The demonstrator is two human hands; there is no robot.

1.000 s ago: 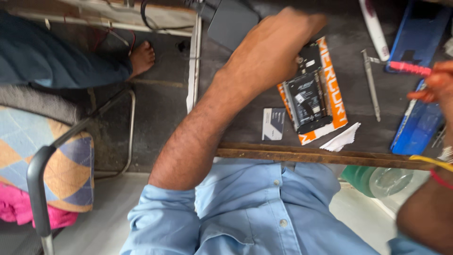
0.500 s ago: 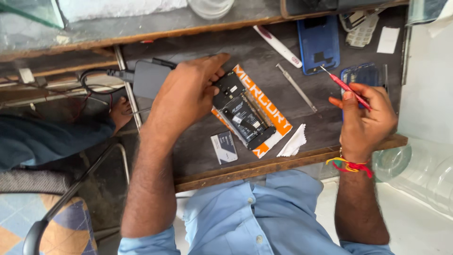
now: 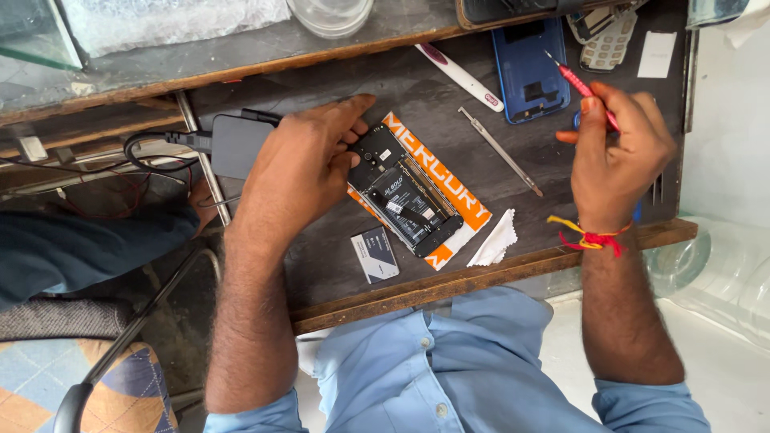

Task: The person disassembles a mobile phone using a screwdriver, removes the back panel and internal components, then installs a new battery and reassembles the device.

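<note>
1. Head view, left side: the left hand [image 3: 309,172] lies flat over the top end of an opened phone [image 3: 405,200], fingers spread and pressing down rather than curled around it. The phone lies face down with its back off and its insides showing, on an orange and white sheet [image 3: 449,172] near the middle of the dark wooden desk [image 3: 337,273].

2. Head view, right side: the right hand [image 3: 618,148] is closed around a red screwdriver [image 3: 584,87], pinched between thumb and fingers with the tip pointing up and away, well apart from the phone.

3. Around them: a blue back cover [image 3: 529,68] lies beyond the hand, metal tweezers [image 3: 501,152] between cover and phone, a white cloth [image 3: 496,240] just beside the phone's lower end, and a small grey card [image 3: 375,254] near the desk's front edge.

4. To do this well, I judge the left palm should pin the phone firmly so it cannot slide on the sheet, and the tip should meet each screw squarely and upright to avoid slipping.
</note>
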